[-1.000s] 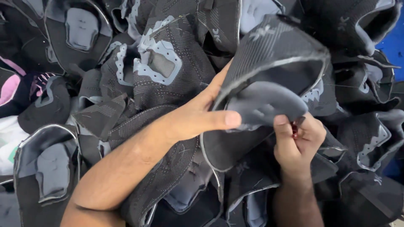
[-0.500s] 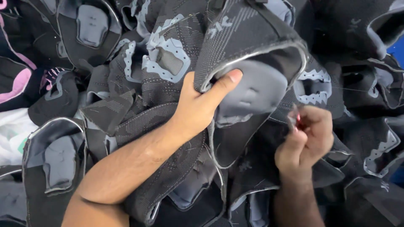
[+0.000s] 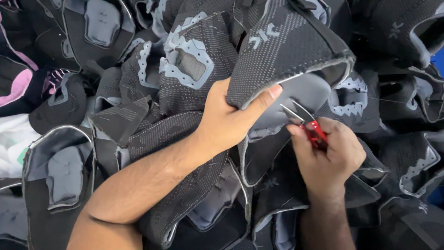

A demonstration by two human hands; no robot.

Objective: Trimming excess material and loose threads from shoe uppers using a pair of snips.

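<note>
At the far left of my view I see a heap of black knitted shoe uppers (image 3: 60, 176) with grey linings, one pink-edged piece (image 3: 14, 88) tucked among them, all lying loose and overlapping. Moving toward the middle, my left hand (image 3: 226, 120) comes up across the pile and is closed on the shoe upper I am working on (image 3: 286, 55): the thumb is pressed along its pale bound edge and the fingers are hidden behind the knit, so the piece is lifted and turned with its grey inner lining (image 3: 305, 92) facing me. Just right of that thumb, my right hand (image 3: 323, 153) is wrapped around a small pair of red-handled thread snips (image 3: 307, 122), whose thin metal blades stand slightly apart and point up toward the lining just below the edge; I cannot tell whether they touch the fabric. I judge the step in hand to be trimming loose threads on this upper. The next move calls for a steady left grip to keep the edge taut, and a small, careful closing of the blades on the thread alone, clear of my thumb and the stitching. Further right lie more dark uppers (image 3: 407, 166).
</note>
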